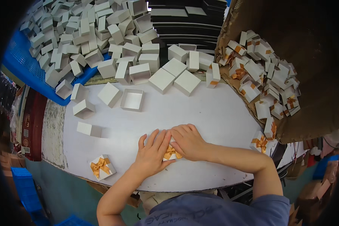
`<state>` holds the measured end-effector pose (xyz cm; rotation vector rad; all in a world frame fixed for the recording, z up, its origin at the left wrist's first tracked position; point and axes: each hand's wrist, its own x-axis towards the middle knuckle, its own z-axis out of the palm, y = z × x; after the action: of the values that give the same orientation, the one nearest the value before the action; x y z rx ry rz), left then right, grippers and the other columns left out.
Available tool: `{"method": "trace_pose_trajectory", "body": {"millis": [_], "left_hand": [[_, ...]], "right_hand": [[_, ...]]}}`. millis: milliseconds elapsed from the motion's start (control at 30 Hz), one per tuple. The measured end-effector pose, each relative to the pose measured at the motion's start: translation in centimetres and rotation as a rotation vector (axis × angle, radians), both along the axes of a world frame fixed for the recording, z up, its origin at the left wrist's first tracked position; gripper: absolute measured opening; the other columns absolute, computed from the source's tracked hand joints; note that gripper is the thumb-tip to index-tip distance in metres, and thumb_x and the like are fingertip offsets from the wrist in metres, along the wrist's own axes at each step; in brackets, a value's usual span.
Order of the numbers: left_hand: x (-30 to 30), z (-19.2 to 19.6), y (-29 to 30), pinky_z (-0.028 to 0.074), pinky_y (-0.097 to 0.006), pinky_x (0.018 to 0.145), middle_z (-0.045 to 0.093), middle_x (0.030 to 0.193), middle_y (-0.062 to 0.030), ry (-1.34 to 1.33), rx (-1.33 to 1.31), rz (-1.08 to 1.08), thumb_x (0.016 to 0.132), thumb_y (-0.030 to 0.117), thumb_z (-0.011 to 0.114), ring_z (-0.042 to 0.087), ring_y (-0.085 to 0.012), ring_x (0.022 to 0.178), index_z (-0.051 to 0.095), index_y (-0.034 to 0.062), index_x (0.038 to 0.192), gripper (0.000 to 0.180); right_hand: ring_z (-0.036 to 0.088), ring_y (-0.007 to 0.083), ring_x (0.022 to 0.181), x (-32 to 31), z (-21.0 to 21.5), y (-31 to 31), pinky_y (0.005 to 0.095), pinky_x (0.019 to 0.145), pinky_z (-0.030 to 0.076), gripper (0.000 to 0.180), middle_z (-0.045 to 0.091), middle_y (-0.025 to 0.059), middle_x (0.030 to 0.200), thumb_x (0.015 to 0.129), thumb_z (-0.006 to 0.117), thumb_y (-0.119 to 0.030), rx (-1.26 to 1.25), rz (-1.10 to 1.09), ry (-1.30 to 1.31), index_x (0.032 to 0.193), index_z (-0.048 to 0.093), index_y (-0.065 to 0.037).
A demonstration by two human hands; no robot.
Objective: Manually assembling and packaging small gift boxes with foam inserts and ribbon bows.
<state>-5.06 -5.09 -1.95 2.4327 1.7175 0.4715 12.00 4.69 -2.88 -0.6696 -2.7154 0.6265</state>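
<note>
Near the table's front middle, a small white gift box [172,154] with a gold ribbon bow is between my two hands, mostly covered by them. My left hand [151,153] presses against its left side, fingers along the far side and thumb at the near edge. From the right, my right hand [189,142] lies over the far right part of the box, fingers bent beside the left fingertips. To the left sits another white box with a gold bow [101,167]. A plain white box [89,129] lies beyond it.
Plain white boxes and lids [86,34] heap over a blue basket [30,69] at the far left and onto the white table [199,113]. At the right, a large cardboard carton [305,124] contains many gold-ribboned boxes [267,71]. One bowed box [259,142] stands by its edge.
</note>
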Motion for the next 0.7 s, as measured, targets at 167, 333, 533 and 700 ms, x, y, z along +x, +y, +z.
{"method": "trace_pose_trajectory", "body": {"millis": [167,333,533,700], "left_hand": [[-2.1,1.6,-1.7,0.019,-0.056,0.099,0.044,0.129,-0.0124,0.14,-0.137,0.28,0.063,0.041,0.074,0.035,-0.0342,0.123,0.037,0.0034,0.132,0.086],[-8.6,0.7,-11.1,0.016,-0.058,0.101,0.046,0.126,-0.0168,0.107,-0.13,0.683,0.062,0.039,0.074,0.034,-0.0401,0.122,0.037,0.0008,0.13,0.087],[-10.1,2.4,-19.8,0.017,-0.052,0.104,0.036,0.133,-0.0211,0.099,-0.321,1.015,0.057,0.035,0.079,0.032,-0.0398,0.124,0.03,-0.0007,0.134,0.097],[-11.8,4.8,-13.6,0.026,-0.048,0.105,0.026,0.141,-0.0239,-0.207,0.005,0.917,0.055,0.021,0.082,0.027,-0.0397,0.129,0.034,0.0013,0.133,0.094]], "right_hand": [[0.049,0.0292,0.107,-1.9,1.5,4.0,0.0429,0.091,0.034,0.044,0.052,0.014,0.115,0.079,0.062,-0.024,0.111,0.136,-0.004,0.117,0.05,-0.005],[0.054,0.0335,0.099,-8.6,8.7,20.6,0.0431,0.082,0.043,0.06,0.054,0.0169,0.109,0.062,0.073,-0.018,0.754,-0.119,0.401,0.114,0.049,0.0],[0.044,0.0322,0.118,-15.1,11.0,31.2,0.0428,0.095,0.038,0.095,0.045,0.0195,0.127,0.059,0.08,-0.032,0.868,-0.418,-0.2,0.132,0.03,0.0],[0.066,0.03,0.077,-14.5,10.1,33.4,0.0397,0.064,0.052,0.046,0.064,0.0157,0.077,0.061,0.078,-0.024,0.967,-0.425,-0.131,0.091,0.049,-0.005]]}}
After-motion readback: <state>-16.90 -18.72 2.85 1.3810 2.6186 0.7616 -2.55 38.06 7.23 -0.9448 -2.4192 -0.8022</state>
